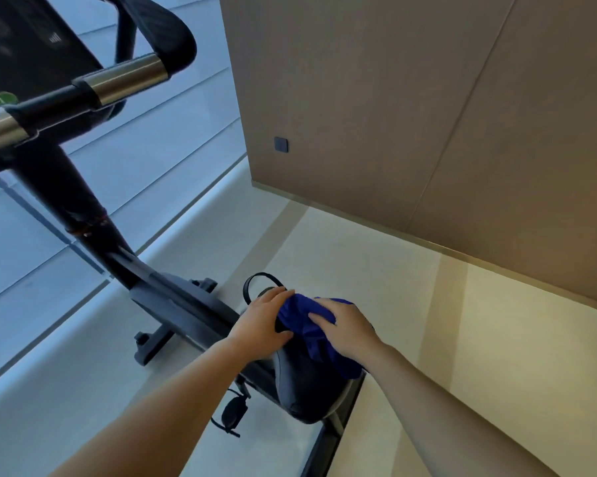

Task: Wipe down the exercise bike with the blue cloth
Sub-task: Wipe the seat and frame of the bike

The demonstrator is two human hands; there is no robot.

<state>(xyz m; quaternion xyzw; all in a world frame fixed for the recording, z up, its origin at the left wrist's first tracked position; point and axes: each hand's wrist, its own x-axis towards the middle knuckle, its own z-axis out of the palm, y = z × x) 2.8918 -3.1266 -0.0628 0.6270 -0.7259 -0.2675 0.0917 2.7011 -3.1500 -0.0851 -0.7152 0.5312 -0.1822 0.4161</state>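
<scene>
Right hand (347, 330) lies flat and spread on the blue cloth (310, 325), pressing it onto the front part of the bike's saddle (304, 387); the fingers are open over the fabric rather than bunched around it, so the cloth is pinned under the palm, not gripped. Left hand (264, 321) cups the saddle's nose from the side, fingers curved loosely around its edge and touching the near edge of the cloth, which looks like a steadying hold. The cloth is crumpled, with a loose tail hanging over the saddle's right side toward the floor (410, 304). The step in hand appears to be wiping the saddle top. To do it well, the person would likely keep the left hand braced so the saddle does not swivel, and draw the right palm in long overlapping strokes from nose to the wide rear, which sits nearest the camera and is uncovered. Flattening the cloth first would give more contact than the present bunched fold, and tucking in the hanging tail would keep it from catching on the frame (173, 301) below. The saddle's sides and underside edges would need the fingers wrapped over the rim. The handlebar (128, 75) with its metal section and the dark post (66, 201), both well apart from the hands, show no cloth on them and probably remain for other steps, as does the pedal (233, 413) below the saddle.
</scene>
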